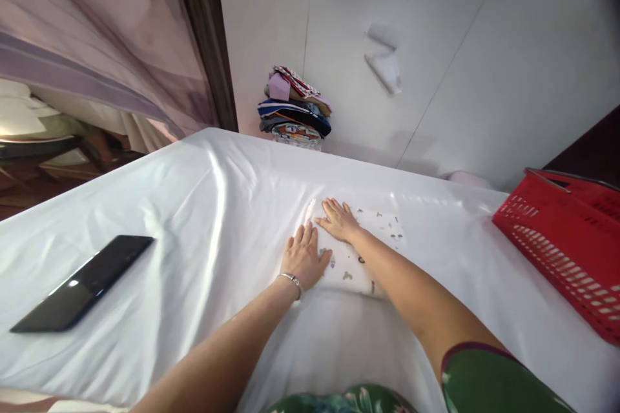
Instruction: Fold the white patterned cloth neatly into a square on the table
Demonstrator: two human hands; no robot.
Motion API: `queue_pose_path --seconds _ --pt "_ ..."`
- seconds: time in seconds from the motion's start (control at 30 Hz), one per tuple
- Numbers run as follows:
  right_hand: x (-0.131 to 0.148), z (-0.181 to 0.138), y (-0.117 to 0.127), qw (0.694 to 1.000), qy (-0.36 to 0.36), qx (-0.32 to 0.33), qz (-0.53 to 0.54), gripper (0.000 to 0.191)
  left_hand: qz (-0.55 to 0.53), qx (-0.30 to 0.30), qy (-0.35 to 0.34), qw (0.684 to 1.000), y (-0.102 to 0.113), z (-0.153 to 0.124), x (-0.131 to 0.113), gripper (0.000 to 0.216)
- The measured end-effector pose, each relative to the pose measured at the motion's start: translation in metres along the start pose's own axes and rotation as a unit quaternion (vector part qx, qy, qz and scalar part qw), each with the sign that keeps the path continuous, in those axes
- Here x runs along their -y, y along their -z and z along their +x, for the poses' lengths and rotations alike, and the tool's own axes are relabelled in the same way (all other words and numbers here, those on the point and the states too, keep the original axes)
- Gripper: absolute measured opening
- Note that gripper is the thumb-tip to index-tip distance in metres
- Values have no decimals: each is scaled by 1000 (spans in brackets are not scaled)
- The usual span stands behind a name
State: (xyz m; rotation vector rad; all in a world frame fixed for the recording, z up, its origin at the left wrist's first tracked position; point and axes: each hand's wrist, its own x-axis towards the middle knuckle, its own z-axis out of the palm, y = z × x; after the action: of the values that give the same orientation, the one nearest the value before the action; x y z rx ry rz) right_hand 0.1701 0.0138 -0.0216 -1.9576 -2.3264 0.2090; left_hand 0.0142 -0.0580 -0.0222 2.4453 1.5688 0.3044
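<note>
A folded white cloth (347, 275) with small printed figures lies on the white-covered table in front of me. My left hand (304, 257) rests flat on its left edge, fingers stretched out, a silvery band round the wrist. Higher up, my right hand (338, 219) presses palm down on the cloth near its far left corner, fingers extended. Neither hand grips anything. My right forearm hides part of the cloth's right side.
A dark, shiny flat tablet-like object (84, 284) lies at the left. At the right stands a red plastic basket (562, 239). A stack of folded clothes (295, 106) is beyond the far edge of the white sheet (194, 219). Sheer curtains (111, 32) hang at the upper left.
</note>
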Motion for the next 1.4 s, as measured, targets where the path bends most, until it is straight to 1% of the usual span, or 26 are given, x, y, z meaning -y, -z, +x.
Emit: queue_pose_path --seconds 0.13,0.23,0.3,0.33,0.4,0.47,0.53,0.6,0.67,0.73,0.83,0.93,1.07,1.17,1.3,1.4 --pt "4 -4 14 1000 -8 20 14 70 -2 2 2 1000 2 0 0 67" --pt "10 -24 23 1000 5 -5 16 69 -7 4 2 1000 2 0 2 67" --pt "10 -44 21 999 36 -32 13 68 -9 -1 0 1000 1 0 2 65" --pt "9 -53 18 998 45 -34 15 67 -8 -4 -2 1000 0 0 2 65" --pt "4 -66 11 999 46 -18 22 66 -6 -10 -4 1000 0 1 1 64" --pt "1 -73 6 999 32 4 31 64 -3 -11 -3 1000 0 2 0 64" --pt "1 -76 8 999 14 12 43 61 -3 -4 -1 1000 2 2 -1 65" --pt "4 -84 15 999 1 4 53 60 -4 7 0 1000 4 2 -1 65" --pt "5 -99 22 999 8 -17 50 61 -4 9 -1 1000 5 2 -1 66" --pt "4 -119 23 999 25 -33 35 63 0 1 -6 1000 4 2 0 66" --pt "-2 -144 15 999 23 -31 14 65 9 -8 -13 1000 3 3 -1 66" --pt "-8 -153 7 1000 10 -24 12 65 15 -7 -13 1000 2 4 -1 65" --pt "-11 -165 12 998 15 -57 5 63 14 -8 -10 1000 4 4 0 65" --pt "-19 -188 17 997 -2 -77 -8 59 6 -7 -10 1000 5 3 2 64" --pt "-38 -221 9 995 -55 -84 -9 60 -16 -1 -3 1000 6 2 1 64" --pt "-46 -230 1 995 -46 -92 -8 60 -32 -2 2 999 8 2 -1 63"
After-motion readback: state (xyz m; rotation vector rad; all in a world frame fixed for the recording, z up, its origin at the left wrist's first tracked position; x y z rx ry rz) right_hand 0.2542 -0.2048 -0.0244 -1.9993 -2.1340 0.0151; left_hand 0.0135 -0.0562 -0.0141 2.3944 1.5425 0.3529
